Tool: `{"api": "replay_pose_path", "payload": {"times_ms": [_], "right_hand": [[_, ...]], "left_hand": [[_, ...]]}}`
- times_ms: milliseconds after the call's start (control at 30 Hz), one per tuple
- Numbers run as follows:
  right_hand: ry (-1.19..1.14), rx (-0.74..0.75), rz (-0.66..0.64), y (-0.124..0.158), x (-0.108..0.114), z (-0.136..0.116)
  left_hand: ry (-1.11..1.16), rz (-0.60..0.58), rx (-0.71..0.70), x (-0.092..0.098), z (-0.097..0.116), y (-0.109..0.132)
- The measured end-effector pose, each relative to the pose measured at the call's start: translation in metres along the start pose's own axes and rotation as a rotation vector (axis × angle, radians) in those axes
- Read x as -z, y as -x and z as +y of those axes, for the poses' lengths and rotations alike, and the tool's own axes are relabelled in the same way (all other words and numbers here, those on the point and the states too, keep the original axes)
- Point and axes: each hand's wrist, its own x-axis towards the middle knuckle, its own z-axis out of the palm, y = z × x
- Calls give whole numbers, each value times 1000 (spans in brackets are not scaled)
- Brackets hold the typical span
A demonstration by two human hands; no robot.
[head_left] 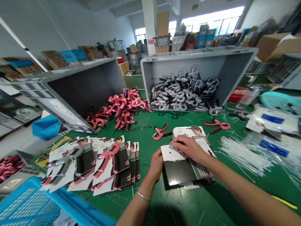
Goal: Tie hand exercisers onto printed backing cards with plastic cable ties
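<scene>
Packaging cards in a stack (pixel 200 134) lie on the green surface (pixel 153 202), toward the middle of its near edge, the uppermost card (pixel 177 173) tilted, with a white top panel, a black lower part and a green stripe; its printing is too small to read. The left hand (pixel 156 164) is at this card's left edge, fingertips hidden, so whether they are clamped cannot be made out. The right hand (pixel 190 148) has thumb and forefinger together at the white panel's top, by a small hole; what they pinch is unclear. Handwritten figures (pixel 132 130) joined by plus signs mark the surface, seemingly ending "+20+10". Two clear bags (pixel 275 120) near the right edge bear blue labels (pixel 274 148), illegible here, and a red-lettered sign (pixel 151 41) hangs on the pillar. One red hand grip (pixel 158 132) lies just beyond the stack, its handle reaching toward it; another (pixel 216 125) lies to the right, near white cable ties (pixel 243 154). Toward the far edge, tipped grey crates hold red grips (pixel 120 107), which spill out, and grey grips (pixel 179 92). Carded grips (pixel 110 160) overlap near the left edge, behind a blue basket (pixel 20 210). The right forearm covers part of the stack.
</scene>
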Motion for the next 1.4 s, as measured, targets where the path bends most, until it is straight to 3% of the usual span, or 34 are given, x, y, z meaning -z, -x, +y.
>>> {"api": "replay_pose_path", "payload": {"times_ms": [167, 367, 533, 600, 667, 767, 833, 900, 1000, 1167, 1400], "right_hand": [[20, 34, 6, -1, 1, 0], [-126, -85, 46, 3, -2, 0], [-49, -23, 28, 6, 0, 4], [60, 75, 2, 5, 1, 5], [131, 146, -39, 3, 2, 5], [162, 156, -67, 1, 2, 5], [172, 153, -62, 1, 1, 6], [174, 154, -47, 1, 0, 7], [144, 145, -27, 2, -2, 9], [109, 141, -7, 4, -5, 8], [253, 295, -55, 5, -7, 11]], "left_hand": [[4, -21, 21, 0, 3, -1], [-51, 39, -16, -1, -1, -4], [-153, 55, -78, 8, -12, 18], [-219, -6, -84, 15, -7, 37], [-321, -144, -88, 23, 2, 55], [-490, -296, -124, 30, 15, 70], [-539, -222, -165, 30, 17, 68], [-555, -76, -224, 25, 14, 58], [-451, 77, -275, 10, 7, 36], [-241, 51, -130, -10, -7, 14], [-186, 56, -95, 2, -8, 24]]}}
